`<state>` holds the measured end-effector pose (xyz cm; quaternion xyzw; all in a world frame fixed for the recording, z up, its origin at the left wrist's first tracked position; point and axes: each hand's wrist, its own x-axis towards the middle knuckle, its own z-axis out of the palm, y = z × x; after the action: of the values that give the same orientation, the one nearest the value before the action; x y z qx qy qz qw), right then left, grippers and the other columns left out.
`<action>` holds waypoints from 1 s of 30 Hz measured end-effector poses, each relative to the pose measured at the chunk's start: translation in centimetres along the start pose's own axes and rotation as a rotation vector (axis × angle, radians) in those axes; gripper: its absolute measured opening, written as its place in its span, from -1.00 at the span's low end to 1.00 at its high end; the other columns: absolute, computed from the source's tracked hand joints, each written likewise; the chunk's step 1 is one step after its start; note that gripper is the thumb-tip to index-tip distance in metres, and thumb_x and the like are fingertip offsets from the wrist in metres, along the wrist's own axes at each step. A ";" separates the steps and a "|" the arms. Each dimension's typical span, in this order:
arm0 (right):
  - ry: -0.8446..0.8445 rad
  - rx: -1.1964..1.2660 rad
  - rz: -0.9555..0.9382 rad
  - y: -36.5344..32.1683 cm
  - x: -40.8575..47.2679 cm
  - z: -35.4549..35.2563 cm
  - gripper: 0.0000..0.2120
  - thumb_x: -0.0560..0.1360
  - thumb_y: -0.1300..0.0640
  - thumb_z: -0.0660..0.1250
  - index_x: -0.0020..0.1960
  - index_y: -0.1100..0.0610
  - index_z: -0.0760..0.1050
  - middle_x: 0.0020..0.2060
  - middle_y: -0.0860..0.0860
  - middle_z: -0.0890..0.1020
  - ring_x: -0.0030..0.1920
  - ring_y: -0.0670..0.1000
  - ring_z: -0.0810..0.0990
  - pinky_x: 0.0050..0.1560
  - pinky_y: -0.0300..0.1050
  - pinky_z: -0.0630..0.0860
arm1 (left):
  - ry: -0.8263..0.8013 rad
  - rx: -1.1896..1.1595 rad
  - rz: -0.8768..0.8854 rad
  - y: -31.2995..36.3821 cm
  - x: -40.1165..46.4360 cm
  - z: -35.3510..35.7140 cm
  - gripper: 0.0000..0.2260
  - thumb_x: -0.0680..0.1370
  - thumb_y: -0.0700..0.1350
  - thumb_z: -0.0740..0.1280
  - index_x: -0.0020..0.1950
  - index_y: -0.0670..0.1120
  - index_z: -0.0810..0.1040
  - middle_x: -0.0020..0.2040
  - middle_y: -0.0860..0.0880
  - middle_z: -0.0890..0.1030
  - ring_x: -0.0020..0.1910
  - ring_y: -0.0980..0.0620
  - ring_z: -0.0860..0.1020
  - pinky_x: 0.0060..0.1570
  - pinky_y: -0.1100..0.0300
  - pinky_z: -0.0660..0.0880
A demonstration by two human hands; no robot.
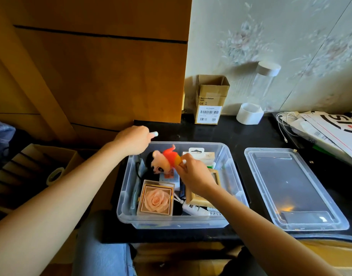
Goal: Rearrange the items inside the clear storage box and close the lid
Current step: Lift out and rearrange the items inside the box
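Clear storage box (129, 188) sits open on the black desk (250, 136), near its front edge, packed close to full. Inside: rose box (155, 199) at front left; white card packet (197, 154) upright at the back; white bottles and small cartons jammed front right; dark cable along the left wall. Little free floor shows in the box.

Plush doll (163, 161), red shirt and black hair, is held above the back middle of the box, tilted, head to the left. Right hand (193, 176) pinches the doll's lower end between fingertips and thumb, fingers curled round it. Left hand (134, 139) hovers over the back left corner of the box, index finger out, other fingers loosely bent, holding nothing and touching nothing.

Lid (294, 188) lies flat just right of the box, apart from it. Behind: open cardboard carton (211, 100), clear tube with white cap (260, 86), papers and white cable (284, 124) far right. Wooden cabinet (101, 76) closes the left rear side.
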<state>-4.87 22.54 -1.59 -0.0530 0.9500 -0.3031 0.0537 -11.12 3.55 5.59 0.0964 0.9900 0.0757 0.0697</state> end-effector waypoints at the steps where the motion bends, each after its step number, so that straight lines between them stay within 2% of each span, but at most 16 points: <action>1: -0.005 -0.021 -0.023 -0.4 0.1 -0.1 -0.62 0.56 -0.18 0.13 0.20 0.07 0.39 -0.13 0.06 0.63 -0.24 0.00 0.57 -0.30 -0.11 0.52 | -0.016 -0.074 0.022 0.5 -0.4 0.1 -0.78 0.65 -0.15 0.08 0.09 -0.09 0.52 -0.10 -0.11 0.54 -0.23 -0.07 0.46 -0.34 0.13 0.28; 2: 0.014 -0.056 -0.039 -0.7 0.2 -0.4 -0.56 0.53 -0.26 0.13 0.21 0.04 0.42 -0.09 0.04 0.64 -0.20 0.00 0.58 -0.24 -0.08 0.56 | -0.050 -0.159 0.047 1.1 -0.7 0.5 -0.79 0.65 -0.13 0.08 0.07 -0.11 0.51 -0.04 -0.13 0.54 -0.18 -0.07 0.47 -0.30 0.12 0.29; 4: 0.142 -0.101 -0.057 -1.0 0.0 -1.3 -0.48 0.46 -0.33 0.19 0.25 -0.01 0.39 -0.01 -0.02 0.62 -0.15 -0.03 0.58 -0.22 -0.07 0.59 | -0.116 -0.267 0.101 2.5 -1.5 1.2 -0.77 0.65 -0.07 0.08 0.01 -0.11 0.50 -0.07 -0.10 0.53 -0.16 -0.02 0.48 -0.24 0.12 0.33; 7: 0.286 -0.182 -0.194 -0.6 -0.6 -3.1 -0.45 0.45 -0.25 0.26 0.34 -0.02 0.32 0.10 -0.04 0.54 0.01 -0.01 0.56 -0.19 -0.09 0.56 | -0.188 -0.412 0.173 4.4 -2.2 2.1 -0.74 0.64 -0.05 0.13 -0.07 -0.13 0.53 -0.25 -0.04 0.54 -0.32 0.07 0.49 -0.32 0.23 0.39; 9: 0.281 -0.267 -0.300 -0.3 -1.2 -4.3 -0.63 0.50 -0.16 0.25 0.22 0.00 0.47 0.04 -0.04 0.57 0.03 -0.02 0.55 -0.17 -0.11 0.54 | -0.221 -0.508 0.200 5.8 -2.5 2.5 -0.73 0.64 -0.06 0.16 -0.16 -0.13 0.53 -0.35 -0.02 0.51 -0.40 0.07 0.46 -0.32 0.20 0.40; 11: 0.240 -0.336 -0.314 0.2 -1.7 -5.3 -0.73 0.53 -0.11 0.23 0.09 0.03 0.56 -0.03 -0.04 0.62 -0.02 -0.01 0.57 -0.15 -0.11 0.53 | -0.243 -0.544 0.200 7.1 -2.5 2.9 -0.70 0.63 -0.05 0.17 -0.16 -0.19 0.54 -0.37 -0.06 0.49 -0.39 0.01 0.42 -0.28 0.11 0.38; 14: 0.182 -0.383 -0.232 1.3 -2.4 -6.2 -0.76 0.53 -0.08 0.27 0.08 0.01 0.58 -0.03 -0.04 0.65 -0.08 0.00 0.61 -0.15 -0.14 0.51 | -0.295 -0.571 0.159 8.8 -2.5 3.4 -0.67 0.63 0.00 0.18 -0.20 -0.18 0.50 -0.31 -0.14 0.50 -0.40 -0.03 0.40 -0.27 0.12 0.36; 16: 0.147 -0.402 -0.150 2.2 -3.0 -6.4 -0.76 0.52 -0.07 0.30 0.12 -0.01 0.57 0.02 -0.03 0.66 -0.07 0.01 0.63 -0.14 -0.19 0.48 | -0.360 -0.536 0.094 9.7 -2.6 4.1 -0.68 0.63 0.03 0.17 -0.20 -0.14 0.48 -0.34 -0.11 0.57 -0.45 0.01 0.47 -0.40 0.23 0.37; 18: 0.108 -0.411 -0.077 3.1 -3.4 -6.3 -0.73 0.52 -0.06 0.30 0.17 -0.01 0.54 0.06 -0.02 0.65 -0.05 0.01 0.64 -0.12 -0.21 0.50 | -0.412 -0.407 0.041 10.7 -3.1 5.4 -0.74 0.64 -0.04 0.18 -0.05 -0.19 0.54 -0.28 -0.13 0.65 -0.40 0.00 0.58 -0.45 0.29 0.40; 20: 0.075 -0.398 -0.024 3.8 -3.7 -6.2 -0.71 0.53 -0.05 0.29 0.20 0.02 0.50 0.06 -0.01 0.65 -0.07 0.02 0.65 -0.14 -0.20 0.52 | -0.329 -0.198 0.041 11.5 -3.6 6.7 -0.74 0.63 -0.04 0.19 0.10 -0.21 0.53 -0.24 -0.08 0.63 -0.38 0.05 0.56 -0.43 0.27 0.41; 22: 0.062 -0.392 0.009 4.2 -3.9 -6.1 -0.71 0.53 -0.05 0.27 0.21 0.03 0.46 0.07 0.00 0.64 -0.09 0.02 0.64 -0.23 -0.25 0.46 | -0.227 -0.016 0.062 12.0 -4.0 7.4 -0.72 0.62 0.00 0.19 0.19 -0.17 0.49 -0.10 -0.08 0.61 -0.20 0.00 0.56 -0.26 0.20 0.41; 24: 0.043 -0.391 0.025 4.5 -4.0 -6.1 -0.70 0.54 -0.04 0.27 0.23 0.04 0.42 0.09 -0.02 0.63 -0.10 0.00 0.64 -0.31 -0.31 0.39 | -0.207 0.094 0.053 12.5 -3.9 7.8 -0.68 0.61 -0.04 0.21 0.29 -0.17 0.43 0.09 -0.12 0.59 0.05 -0.09 0.55 -0.07 0.12 0.39; 25: 0.035 -0.388 0.028 4.6 -4.1 -6.1 -0.70 0.54 -0.04 0.27 0.22 0.04 0.42 0.09 -0.02 0.63 -0.11 -0.01 0.63 -0.35 -0.34 0.36 | -0.213 0.098 0.040 12.7 -3.8 8.0 -0.67 0.60 -0.05 0.23 0.31 -0.18 0.41 0.13 -0.13 0.58 0.09 -0.11 0.54 -0.07 0.11 0.40; 27: 0.021 -0.379 0.039 4.8 -4.2 -6.0 -0.71 0.53 -0.04 0.28 0.20 0.03 0.44 0.09 -0.03 0.63 -0.17 -0.04 0.60 -0.43 -0.39 0.29 | -0.224 0.045 0.006 13.0 -3.4 8.5 -0.60 0.57 -0.05 0.28 0.34 -0.21 0.36 0.16 -0.15 0.57 0.09 -0.11 0.56 -0.22 0.16 0.38; 28: 0.015 -0.375 0.043 4.9 -4.3 -6.0 -0.73 0.53 -0.04 0.28 0.19 0.03 0.45 0.08 -0.04 0.63 -0.20 -0.05 0.58 -0.44 -0.39 0.28 | -0.236 0.016 -0.016 13.2 -3.2 8.7 -0.53 0.57 -0.04 0.29 0.38 -0.23 0.29 0.20 -0.17 0.55 0.10 -0.12 0.56 -0.24 0.16 0.38; 30: 0.007 -0.365 0.048 5.2 -4.4 -5.8 -0.74 0.52 -0.04 0.29 0.17 0.02 0.46 0.07 -0.05 0.64 -0.18 -0.05 0.61 -0.42 -0.40 0.30 | -0.279 -0.018 -0.073 13.7 -2.9 9.3 -0.37 0.56 -0.04 0.31 0.49 -0.24 0.08 0.32 -0.20 0.45 0.16 -0.14 0.53 -0.14 0.11 0.42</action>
<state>-1.65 30.62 0.41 -0.0383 0.9904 -0.1246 0.0470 -4.43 17.48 -0.89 0.0692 0.9728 0.0679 0.2103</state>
